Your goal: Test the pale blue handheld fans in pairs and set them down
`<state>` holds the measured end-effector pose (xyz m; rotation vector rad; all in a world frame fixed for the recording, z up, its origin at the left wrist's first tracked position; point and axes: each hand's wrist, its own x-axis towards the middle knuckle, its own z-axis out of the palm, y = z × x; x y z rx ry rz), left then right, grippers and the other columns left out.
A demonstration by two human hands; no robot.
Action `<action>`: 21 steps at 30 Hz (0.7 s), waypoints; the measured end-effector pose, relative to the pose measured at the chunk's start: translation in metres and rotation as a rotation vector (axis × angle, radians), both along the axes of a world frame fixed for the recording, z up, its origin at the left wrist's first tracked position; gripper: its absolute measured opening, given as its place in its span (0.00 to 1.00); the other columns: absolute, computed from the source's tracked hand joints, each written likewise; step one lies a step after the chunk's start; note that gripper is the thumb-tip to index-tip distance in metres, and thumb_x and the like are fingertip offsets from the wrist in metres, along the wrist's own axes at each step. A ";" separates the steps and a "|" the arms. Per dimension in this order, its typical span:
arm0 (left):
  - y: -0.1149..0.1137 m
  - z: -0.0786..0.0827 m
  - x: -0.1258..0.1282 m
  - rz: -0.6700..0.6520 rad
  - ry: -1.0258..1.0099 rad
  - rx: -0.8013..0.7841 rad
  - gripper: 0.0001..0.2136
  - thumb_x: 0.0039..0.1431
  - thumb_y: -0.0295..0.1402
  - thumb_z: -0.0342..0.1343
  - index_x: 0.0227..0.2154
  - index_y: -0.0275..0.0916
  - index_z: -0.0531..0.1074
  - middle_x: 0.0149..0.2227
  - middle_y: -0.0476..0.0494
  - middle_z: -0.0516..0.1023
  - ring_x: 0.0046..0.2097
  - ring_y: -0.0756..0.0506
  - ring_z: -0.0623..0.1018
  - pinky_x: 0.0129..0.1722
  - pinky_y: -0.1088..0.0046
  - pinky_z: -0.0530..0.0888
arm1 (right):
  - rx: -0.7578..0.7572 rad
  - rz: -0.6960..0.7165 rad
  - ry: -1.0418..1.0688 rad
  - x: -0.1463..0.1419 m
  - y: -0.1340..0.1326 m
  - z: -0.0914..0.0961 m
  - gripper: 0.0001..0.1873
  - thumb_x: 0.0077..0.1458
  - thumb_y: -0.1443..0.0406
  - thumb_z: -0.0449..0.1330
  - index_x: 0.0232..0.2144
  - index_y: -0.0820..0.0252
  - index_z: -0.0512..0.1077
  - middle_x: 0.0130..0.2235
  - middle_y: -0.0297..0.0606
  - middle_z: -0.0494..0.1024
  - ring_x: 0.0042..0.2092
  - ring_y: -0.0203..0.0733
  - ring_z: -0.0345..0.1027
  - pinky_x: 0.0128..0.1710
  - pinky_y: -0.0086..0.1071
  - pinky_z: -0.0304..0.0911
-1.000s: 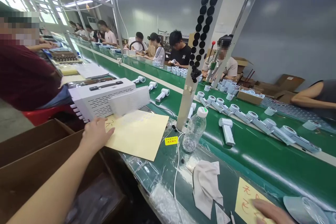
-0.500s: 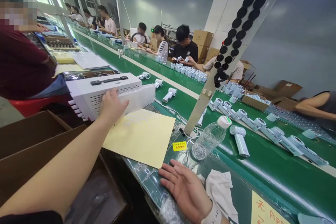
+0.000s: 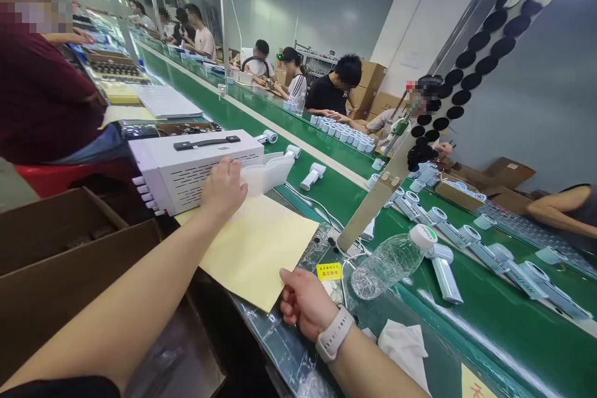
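Observation:
My left hand (image 3: 224, 189) reaches out and closes on a stack of translucent white plastic pieces (image 3: 268, 172) lying beside a white vented box with a black handle (image 3: 193, 165). My right hand (image 3: 301, 301), with a pale watch on the wrist, is curled at the near corner of a yellow paper sheet (image 3: 254, 249) on the bench. Whether it pinches the sheet is hidden.
A clear water bottle (image 3: 394, 258) leans by a slanted post (image 3: 377, 202). White handheld devices (image 3: 443, 273) lie along the green conveyor (image 3: 326, 189). A white cloth (image 3: 405, 348) sits near my right forearm. Brown cardboard boxes (image 3: 60, 249) stand at the left. Other people work along both sides.
My left hand moved from the sheet's far edge onto the plastic stack and gripped it. My right hand came in from the right, then curled from open at the sheet's near corner.

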<state>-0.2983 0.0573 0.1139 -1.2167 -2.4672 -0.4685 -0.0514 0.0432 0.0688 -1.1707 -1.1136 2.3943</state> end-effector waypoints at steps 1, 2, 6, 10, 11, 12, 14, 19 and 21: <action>0.001 0.001 -0.002 -0.008 0.006 -0.020 0.28 0.60 0.33 0.50 0.62 0.26 0.58 0.61 0.26 0.65 0.59 0.31 0.65 0.55 0.58 0.67 | 0.025 0.015 -0.022 -0.002 0.000 -0.002 0.17 0.50 0.60 0.66 0.27 0.57 0.59 0.14 0.21 0.63 0.11 0.28 0.53 0.10 0.19 0.40; 0.002 0.002 -0.003 -0.014 0.010 -0.042 0.29 0.59 0.33 0.51 0.63 0.26 0.57 0.58 0.25 0.68 0.58 0.30 0.66 0.54 0.57 0.67 | 0.048 0.030 -0.041 -0.004 0.000 -0.003 0.15 0.50 0.61 0.65 0.28 0.57 0.60 0.14 0.21 0.64 0.11 0.29 0.55 0.09 0.20 0.42; 0.007 0.007 -0.007 -0.009 0.008 -0.106 0.29 0.58 0.32 0.49 0.62 0.24 0.58 0.51 0.22 0.72 0.54 0.29 0.69 0.47 0.57 0.69 | 0.121 0.079 -0.079 -0.005 -0.002 -0.007 0.10 0.52 0.62 0.59 0.33 0.60 0.62 0.15 0.28 0.70 0.12 0.36 0.63 0.07 0.21 0.48; 0.009 0.010 -0.008 -0.001 0.014 -0.128 0.24 0.59 0.29 0.46 0.57 0.23 0.63 0.46 0.22 0.74 0.50 0.30 0.72 0.43 0.58 0.69 | 0.184 0.066 -0.057 -0.002 -0.006 -0.009 0.17 0.49 0.59 0.58 0.39 0.61 0.61 0.18 0.30 0.73 0.15 0.38 0.67 0.10 0.24 0.58; 0.009 0.010 -0.008 -0.003 0.025 -0.128 0.22 0.59 0.28 0.45 0.55 0.24 0.65 0.46 0.22 0.74 0.50 0.30 0.72 0.43 0.58 0.69 | 0.202 0.058 -0.047 -0.002 -0.007 -0.010 0.19 0.48 0.59 0.59 0.40 0.61 0.61 0.18 0.30 0.73 0.15 0.38 0.68 0.11 0.24 0.60; 0.009 0.009 -0.008 -0.006 0.037 -0.127 0.20 0.59 0.28 0.44 0.52 0.24 0.67 0.47 0.21 0.73 0.51 0.30 0.71 0.43 0.58 0.68 | 0.218 0.051 -0.037 -0.001 -0.007 -0.011 0.21 0.46 0.59 0.60 0.41 0.60 0.61 0.19 0.29 0.73 0.16 0.38 0.68 0.12 0.24 0.61; 0.008 0.006 -0.007 -0.012 0.065 -0.123 0.18 0.59 0.26 0.43 0.49 0.26 0.69 0.50 0.20 0.71 0.53 0.29 0.69 0.45 0.56 0.67 | 0.247 0.049 -0.026 -0.002 -0.008 -0.015 0.23 0.44 0.58 0.61 0.41 0.60 0.60 0.20 0.30 0.73 0.17 0.38 0.68 0.13 0.25 0.60; 0.002 0.009 0.000 -0.066 0.104 -0.131 0.16 0.59 0.25 0.44 0.45 0.29 0.72 0.53 0.24 0.71 0.58 0.29 0.67 0.57 0.52 0.59 | 0.353 0.036 -0.047 0.002 -0.010 -0.017 0.20 0.44 0.59 0.59 0.40 0.59 0.62 0.22 0.29 0.71 0.19 0.39 0.67 0.16 0.29 0.60; -0.009 0.022 0.003 -0.083 0.081 -0.137 0.14 0.60 0.25 0.44 0.43 0.30 0.71 0.45 0.28 0.76 0.52 0.33 0.72 0.58 0.54 0.60 | 0.484 0.023 -0.059 0.014 -0.010 -0.006 0.14 0.47 0.63 0.57 0.39 0.58 0.65 0.26 0.32 0.74 0.25 0.41 0.70 0.23 0.31 0.63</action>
